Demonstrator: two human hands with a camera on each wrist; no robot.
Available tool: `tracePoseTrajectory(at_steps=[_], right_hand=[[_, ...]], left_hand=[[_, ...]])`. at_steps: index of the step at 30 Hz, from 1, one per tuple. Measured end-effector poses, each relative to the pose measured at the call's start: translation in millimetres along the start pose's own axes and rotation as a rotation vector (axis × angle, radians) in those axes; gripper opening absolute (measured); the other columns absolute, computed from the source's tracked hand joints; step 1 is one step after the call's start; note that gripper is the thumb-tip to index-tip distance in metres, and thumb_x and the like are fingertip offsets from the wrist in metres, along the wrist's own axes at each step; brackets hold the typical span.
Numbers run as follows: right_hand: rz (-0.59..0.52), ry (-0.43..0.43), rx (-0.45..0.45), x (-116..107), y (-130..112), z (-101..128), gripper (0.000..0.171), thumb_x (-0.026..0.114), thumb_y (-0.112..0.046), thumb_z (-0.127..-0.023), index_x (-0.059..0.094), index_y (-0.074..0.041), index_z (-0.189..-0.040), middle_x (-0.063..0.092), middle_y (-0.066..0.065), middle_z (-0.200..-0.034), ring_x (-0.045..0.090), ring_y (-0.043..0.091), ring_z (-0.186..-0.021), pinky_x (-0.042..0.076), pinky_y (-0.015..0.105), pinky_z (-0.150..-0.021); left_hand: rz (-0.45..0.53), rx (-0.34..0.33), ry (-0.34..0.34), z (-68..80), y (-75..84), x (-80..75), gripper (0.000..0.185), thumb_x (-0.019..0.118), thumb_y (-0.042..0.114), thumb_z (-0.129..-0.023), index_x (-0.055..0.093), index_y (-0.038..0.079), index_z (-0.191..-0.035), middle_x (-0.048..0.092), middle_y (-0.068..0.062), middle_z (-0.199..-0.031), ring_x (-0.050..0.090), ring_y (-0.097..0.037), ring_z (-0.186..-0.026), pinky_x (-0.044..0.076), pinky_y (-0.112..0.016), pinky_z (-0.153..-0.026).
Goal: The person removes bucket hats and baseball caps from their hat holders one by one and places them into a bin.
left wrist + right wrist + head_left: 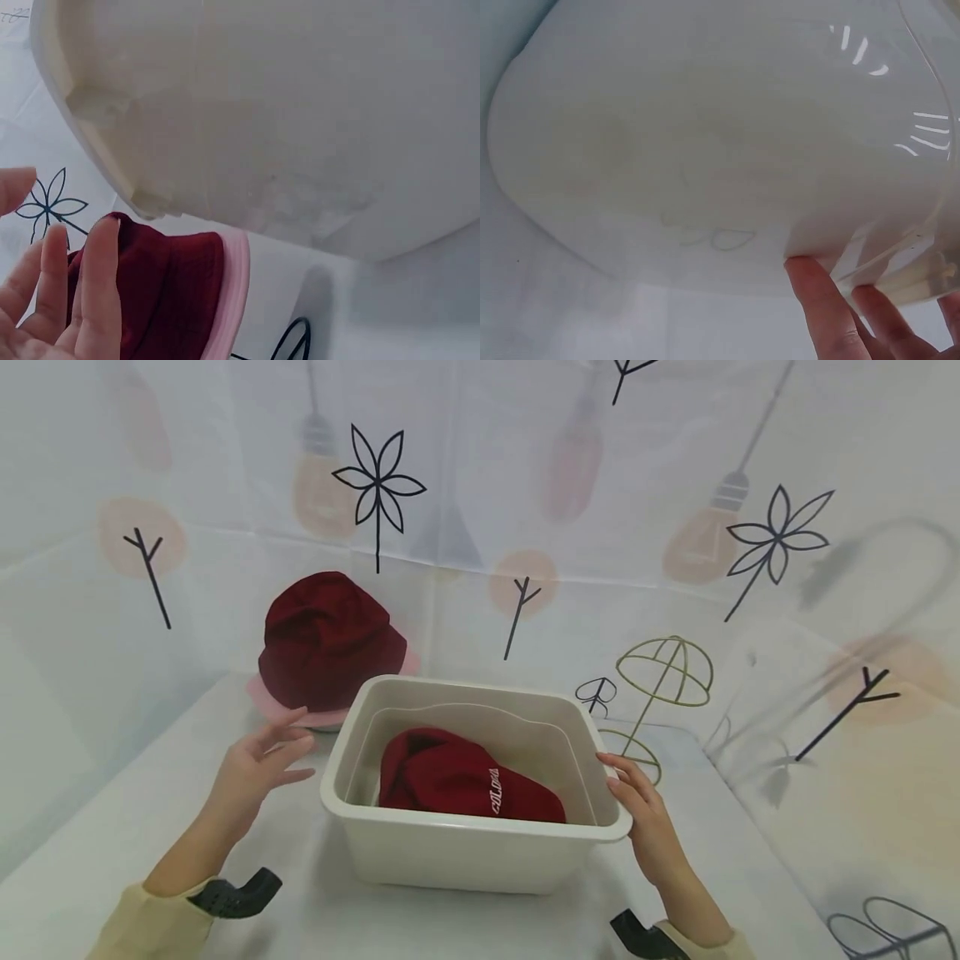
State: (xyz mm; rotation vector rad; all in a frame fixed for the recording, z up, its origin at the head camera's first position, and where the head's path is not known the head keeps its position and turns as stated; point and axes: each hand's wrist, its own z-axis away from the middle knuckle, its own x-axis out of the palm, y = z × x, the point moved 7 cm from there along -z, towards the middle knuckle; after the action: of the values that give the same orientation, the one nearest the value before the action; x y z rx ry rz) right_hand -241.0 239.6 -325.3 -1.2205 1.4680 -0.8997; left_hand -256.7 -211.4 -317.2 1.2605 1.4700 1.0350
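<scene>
A cream plastic bin (pixel 480 852) stands on the white table with a dark red cap (pixel 450 777) inside it; white letters show on the cap. My right hand (pixel 643 814) touches the bin's right rim, and in the right wrist view its straight fingers (pixel 821 307) lie against the outer wall. To the left of the bin my left hand (pixel 251 777) is held apart from it, fingers spread and holding nothing. Behind that hand a dark red bucket hat (pixel 330 643) sits over a pink brim (pixel 234 300).
The white table (pixel 285 910) runs to a patterned cloth backdrop (pixel 465 468). Behind the bin on the right stands a gold wire stand (pixel 663 677) with a domed top. A dark wire shape (pixel 892 935) appears at the lower right.
</scene>
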Motion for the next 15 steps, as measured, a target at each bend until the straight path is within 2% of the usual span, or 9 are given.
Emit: tracePoseTrajectory(at_steps=[4,7,12,15], right_hand=[[-0.001,0.005,-0.011,-1,-1,0,0.036,0.04,-0.025,-0.1,0.044,-0.009,-0.132,0.048,0.001,-0.124,0.053,0.015,-0.102,0.048,0.035,-0.075],[-0.006,0.007,-0.016,-1,-1,-1,0.036,0.04,-0.025,-0.1,0.044,-0.008,-0.132,0.048,0.001,-0.124,0.052,0.016,-0.103,0.048,0.035,-0.076],[0.004,0.014,-0.006,-1,1,-1,0.036,0.039,-0.025,-0.1,0.044,-0.009,-0.132,0.048,0.001,-0.123,0.052,0.016,-0.102,0.047,0.036,-0.076],[0.01,0.011,-0.011,0,1,-1,0.036,0.039,-0.025,-0.1,0.044,-0.008,-0.131,0.048,0.002,-0.123,0.052,0.016,-0.102,0.047,0.037,-0.077]], left_hand=[[-0.086,0.072,0.094,-10.9,2.9,-7.5,0.054,0.066,0.021,-0.088,0.044,0.002,-0.134,0.057,0.003,-0.099,0.06,0.0,-0.086,0.052,-0.024,-0.069],[-0.157,0.118,0.169,-20.3,4.9,-11.5,0.049,0.067,0.02,-0.087,0.048,-0.002,-0.126,0.058,-0.003,-0.1,0.059,0.0,-0.085,0.052,-0.02,-0.068],[-0.238,0.118,0.245,-32.7,6.4,-13.6,0.049,0.07,0.026,-0.084,0.053,0.0,-0.122,0.056,-0.013,-0.105,0.057,-0.004,-0.086,0.05,-0.017,-0.065],[-0.277,0.128,0.276,-38.2,8.2,-15.5,0.049,0.07,0.028,-0.083,0.055,0.002,-0.121,0.057,-0.013,-0.105,0.056,-0.003,-0.085,0.048,-0.015,-0.064]])
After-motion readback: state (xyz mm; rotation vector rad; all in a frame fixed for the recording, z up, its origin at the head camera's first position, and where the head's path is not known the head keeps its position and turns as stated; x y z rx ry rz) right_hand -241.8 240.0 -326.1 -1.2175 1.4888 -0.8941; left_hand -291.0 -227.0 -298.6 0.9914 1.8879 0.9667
